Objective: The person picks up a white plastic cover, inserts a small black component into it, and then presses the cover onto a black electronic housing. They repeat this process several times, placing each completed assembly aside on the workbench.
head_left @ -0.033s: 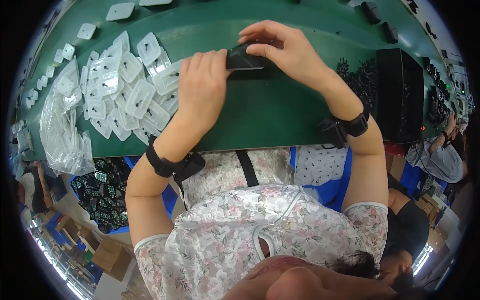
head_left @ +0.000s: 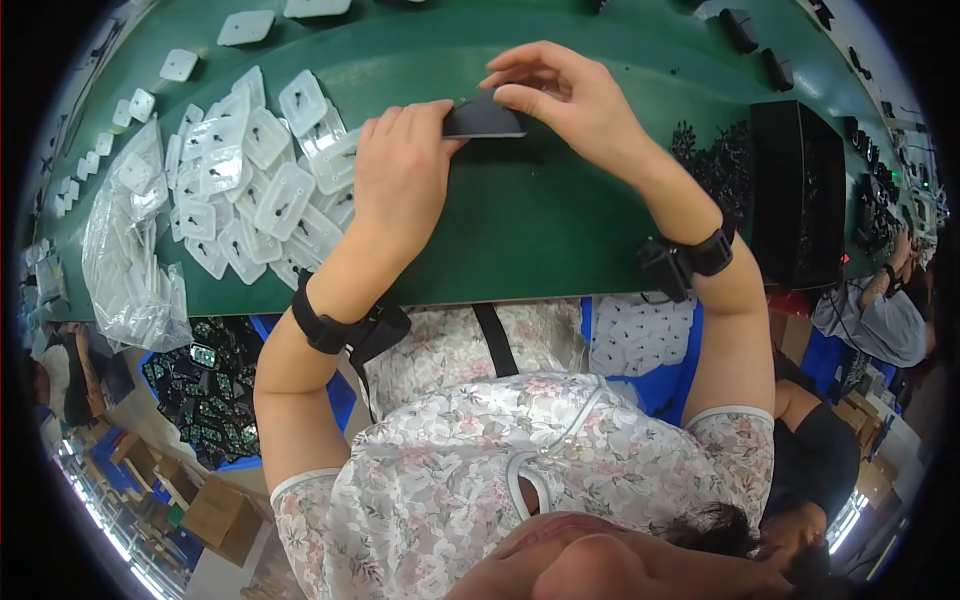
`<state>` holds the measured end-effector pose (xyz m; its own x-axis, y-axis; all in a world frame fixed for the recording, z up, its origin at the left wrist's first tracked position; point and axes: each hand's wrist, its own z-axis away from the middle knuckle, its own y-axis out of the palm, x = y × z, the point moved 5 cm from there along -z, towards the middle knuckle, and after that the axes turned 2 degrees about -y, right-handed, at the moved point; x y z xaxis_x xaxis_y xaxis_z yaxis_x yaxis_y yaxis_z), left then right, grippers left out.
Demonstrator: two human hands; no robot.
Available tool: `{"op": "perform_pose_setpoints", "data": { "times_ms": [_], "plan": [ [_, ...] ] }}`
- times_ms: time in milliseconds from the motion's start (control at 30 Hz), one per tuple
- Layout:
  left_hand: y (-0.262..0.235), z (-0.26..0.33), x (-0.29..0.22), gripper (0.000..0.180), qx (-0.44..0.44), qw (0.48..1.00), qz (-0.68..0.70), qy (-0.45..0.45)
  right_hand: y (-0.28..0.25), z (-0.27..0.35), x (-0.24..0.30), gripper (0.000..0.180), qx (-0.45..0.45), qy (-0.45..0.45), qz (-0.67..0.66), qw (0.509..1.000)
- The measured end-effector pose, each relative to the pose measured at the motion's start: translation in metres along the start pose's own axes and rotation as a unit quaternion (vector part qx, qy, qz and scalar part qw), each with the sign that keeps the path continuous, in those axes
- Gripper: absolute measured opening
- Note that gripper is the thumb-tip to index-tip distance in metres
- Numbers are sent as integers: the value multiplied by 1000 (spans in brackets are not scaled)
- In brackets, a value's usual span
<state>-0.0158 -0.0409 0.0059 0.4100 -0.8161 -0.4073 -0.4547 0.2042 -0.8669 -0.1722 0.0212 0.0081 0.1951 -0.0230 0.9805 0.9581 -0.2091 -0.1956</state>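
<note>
Head view: both hands meet over a small flat dark rectangular part (head_left: 484, 120) lying on the green worktop (head_left: 540, 230). Left hand (head_left: 400, 175) rests palm down, its fingers (head_left: 425, 115) curled closed against the part's left end. Right hand (head_left: 570, 105) arches above the right end; its fingers (head_left: 520, 78) pinch the part's upper edge, thumb pressed on the near edge. Part sits between the two sets of fingers, touching both. Left of the left fingers lies a heap of white blister trays (head_left: 260, 185), just beside the hand; further left, a clear plastic bag (head_left: 125, 250). Right of the right fingers, well apart, stand a pile of small black pieces (head_left: 715, 165) and a black box (head_left: 798, 190). Each wrist carries a black strap.
</note>
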Motion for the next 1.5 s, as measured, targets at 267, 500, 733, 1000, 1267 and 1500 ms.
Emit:
{"op": "perform_pose_setpoints", "data": {
  "times_ms": [267, 500, 733, 1000, 1267, 1500],
  "plan": [
    [9, 2, 4, 33, -6, 900, 395, -182, 24, 18, 11, 40, -90, 3, -176, 980],
    [-75, 27, 34, 30, -169, 964, 184, -94, -48, -64, 7, 40, -156, -96, 177, 967],
    [-176, 116, 172, 11, -295, 918, -135, -228, -82, -120, -10, 28, -101, -89, 312, 941],
    [-237, 190, 284, 16, -206, 856, -352, -317, -103, -138, -27, 28, -44, -8, 352, 935],
    [-215, 168, 329, 39, 21, 828, -376, -415, -117, -105, -3, 31, -168, -88, 345, 919],
    [-227, 283, 461, 20, 122, 824, -522, -182, -114, -35, 57, 27, -209, -153, 253, 932]
  ]
}}
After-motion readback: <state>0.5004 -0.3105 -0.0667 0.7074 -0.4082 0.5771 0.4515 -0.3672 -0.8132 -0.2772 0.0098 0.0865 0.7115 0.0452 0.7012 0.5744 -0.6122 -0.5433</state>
